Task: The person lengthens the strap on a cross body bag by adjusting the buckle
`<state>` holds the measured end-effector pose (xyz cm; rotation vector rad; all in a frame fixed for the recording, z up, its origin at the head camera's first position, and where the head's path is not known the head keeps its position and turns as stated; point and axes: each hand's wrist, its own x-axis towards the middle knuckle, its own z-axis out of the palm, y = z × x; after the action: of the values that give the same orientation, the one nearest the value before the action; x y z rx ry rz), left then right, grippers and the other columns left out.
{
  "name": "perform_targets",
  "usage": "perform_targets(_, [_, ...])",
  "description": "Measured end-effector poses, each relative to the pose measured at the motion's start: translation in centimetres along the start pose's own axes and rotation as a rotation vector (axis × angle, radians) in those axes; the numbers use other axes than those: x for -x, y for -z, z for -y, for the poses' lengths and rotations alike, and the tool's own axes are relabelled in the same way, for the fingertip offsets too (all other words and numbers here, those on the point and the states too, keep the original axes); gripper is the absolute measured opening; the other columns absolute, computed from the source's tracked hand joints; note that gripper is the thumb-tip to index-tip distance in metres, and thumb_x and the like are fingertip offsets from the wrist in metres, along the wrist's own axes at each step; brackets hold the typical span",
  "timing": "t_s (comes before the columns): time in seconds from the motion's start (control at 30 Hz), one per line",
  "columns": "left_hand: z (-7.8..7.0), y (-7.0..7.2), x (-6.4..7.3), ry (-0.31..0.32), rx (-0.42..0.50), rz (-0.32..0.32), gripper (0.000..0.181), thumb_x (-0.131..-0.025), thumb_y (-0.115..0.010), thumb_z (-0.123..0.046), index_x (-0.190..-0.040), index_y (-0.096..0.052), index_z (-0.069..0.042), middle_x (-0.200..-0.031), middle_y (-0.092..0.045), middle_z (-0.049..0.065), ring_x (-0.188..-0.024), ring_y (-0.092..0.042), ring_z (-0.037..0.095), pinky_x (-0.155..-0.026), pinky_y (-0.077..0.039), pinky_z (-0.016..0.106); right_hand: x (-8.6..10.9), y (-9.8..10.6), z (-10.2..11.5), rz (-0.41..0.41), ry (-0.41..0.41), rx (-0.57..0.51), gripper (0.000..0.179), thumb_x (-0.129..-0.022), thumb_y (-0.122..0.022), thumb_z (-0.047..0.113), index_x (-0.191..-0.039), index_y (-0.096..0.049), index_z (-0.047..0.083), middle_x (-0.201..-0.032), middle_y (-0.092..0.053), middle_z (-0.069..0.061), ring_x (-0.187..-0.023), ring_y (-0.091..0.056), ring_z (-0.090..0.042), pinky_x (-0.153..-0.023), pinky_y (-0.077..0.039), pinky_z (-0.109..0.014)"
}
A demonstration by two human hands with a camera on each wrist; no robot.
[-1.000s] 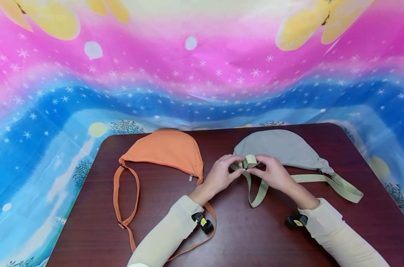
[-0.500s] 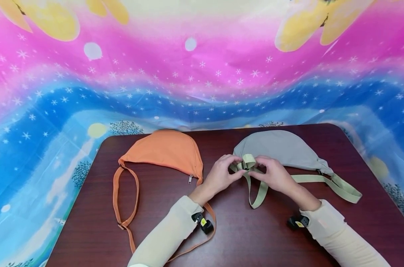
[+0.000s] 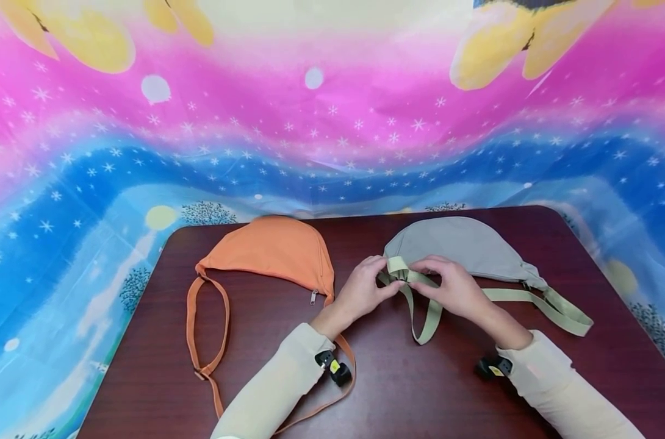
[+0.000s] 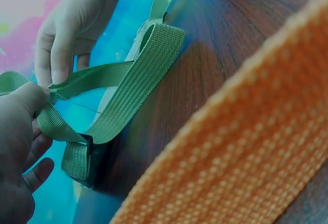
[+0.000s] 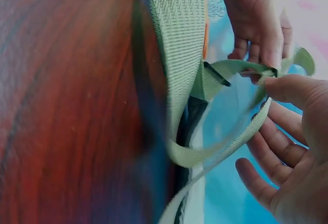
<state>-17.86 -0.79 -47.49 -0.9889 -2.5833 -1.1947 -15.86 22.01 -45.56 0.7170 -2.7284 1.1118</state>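
My left hand (image 3: 362, 285) and right hand (image 3: 452, 283) meet in front of the grey waist bag (image 3: 456, 244), each pinching its pale green webbing strap (image 3: 432, 322) between thumb and fingers. A short loop of the strap stands up between the fingertips in the head view. Where the thumbs meet, a small dark buckle piece is mostly covered by fingers. Below, the strap hangs in a loop over the table. A dark strap slider (image 4: 89, 144) shows on the webbing close to my left hand in the left wrist view.
An orange waist bag (image 3: 272, 250) lies on the left of the dark wooden table (image 3: 409, 396). Its orange strap (image 3: 222, 341) trails under my left forearm. More green strap (image 3: 565, 317) lies right of the grey bag. A patterned cloth (image 3: 321, 152) hangs behind the table.
The small strap loop between my fingertips has shifted left, toward my left hand. My right fingers have followed slightly left, while my left hand stays almost still.
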Motion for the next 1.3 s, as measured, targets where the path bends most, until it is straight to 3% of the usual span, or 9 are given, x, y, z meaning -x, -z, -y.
perform_targets(0.17, [0.0,0.0,0.0,-0.009,-0.015,0.001,0.023,-0.094,-0.076,-0.024,-0.108,-0.068,-0.008,-0.101,-0.065,0.003,-0.093,-0.059,0.023,-0.077,-0.045,0.022,0.2,0.7,0.0,0.041,-0.042,-0.018,0.023,-0.087,-0.082,0.012,-0.11,-0.074,0.013,-0.097,-0.068,0.003,-0.086,-0.063,-0.016,-0.075,-0.054,-0.038])
perform_targets(0.4, [0.1,0.2,-0.1,-0.023,-0.03,0.014,0.024,-0.093,-0.077,-0.025,-0.109,-0.068,-0.009,-0.1,-0.065,0.001,-0.093,-0.059,0.021,-0.078,-0.045,0.02,1.0,2.0,-0.4,0.162,-0.196,-0.104,0.011,-0.096,-0.073,0.02,-0.106,-0.073,0.014,-0.082,-0.063,0.003,-0.068,-0.051,-0.014,-0.062,-0.044,-0.028])
perform_targets(0.7, [0.6,0.4,0.0,-0.056,-0.058,0.029,0.023,-0.092,-0.077,-0.025,-0.108,-0.069,-0.01,-0.099,-0.066,0.002,-0.094,-0.06,0.02,-0.08,-0.047,0.023,2.6,4.1,0.1,0.144,-0.18,-0.02,0.01,-0.097,-0.07,0.024,-0.091,-0.073,0.016,-0.068,-0.048,0.007,-0.062,-0.041,-0.011,-0.06,-0.036,-0.029])
perform_targets(0.87, [1.0,0.8,0.0,-0.045,-0.044,0.026,0.028,-0.091,-0.079,-0.024,-0.112,-0.069,-0.009,-0.098,-0.066,0.001,-0.095,-0.061,0.019,-0.083,-0.048,0.021,3.7,6.1,-0.4,0.145,-0.207,0.062,0.01,-0.097,-0.071,0.023,-0.089,-0.071,0.018,-0.068,-0.047,0.007,-0.063,-0.04,-0.011,-0.061,-0.035,-0.029])
perform_targets(1.0, [1.2,1.1,0.1,-0.048,-0.015,0.059,0.029,-0.091,-0.079,-0.022,-0.115,-0.068,-0.009,-0.1,-0.067,0.003,-0.096,-0.062,0.02,-0.084,-0.051,0.026,4.6,7.4,-0.7,0.155,-0.226,0.108,0.01,-0.097,-0.071,0.023,-0.088,-0.07,0.019,-0.069,-0.047,0.007,-0.063,-0.039,-0.01,-0.061,-0.034,-0.029])
perform_targets(1.1, [1.3,1.3,0.2,-0.055,0.001,0.076,0.029,-0.091,-0.078,-0.021,-0.115,-0.068,-0.009,-0.101,-0.067,0.005,-0.097,-0.062,0.02,-0.085,-0.052,0.03,5.2,8.1,-1.0,0.152,-0.2,0.154,0.009,-0.096,-0.073,0.021,-0.087,-0.069,0.021,-0.069,-0.048,0.009,-0.063,-0.039,-0.008,-0.062,-0.034,-0.029])
perform_targets(1.3, [1.6,1.7,0.6,-0.076,-0.028,0.067,0.029,-0.089,-0.08,-0.019,-0.115,-0.069,-0.012,-0.101,-0.067,-0.001,-0.096,-0.062,0.015,-0.085,-0.049,0.023,6.2,9.1,-1.7,0.151,-0.205,0.2,0.009,-0.095,-0.073,0.019,-0.087,-0.069,0.018,-0.067,-0.047,0.01,-0.062,-0.038,-0.007,-0.061,-0.034,-0.028])
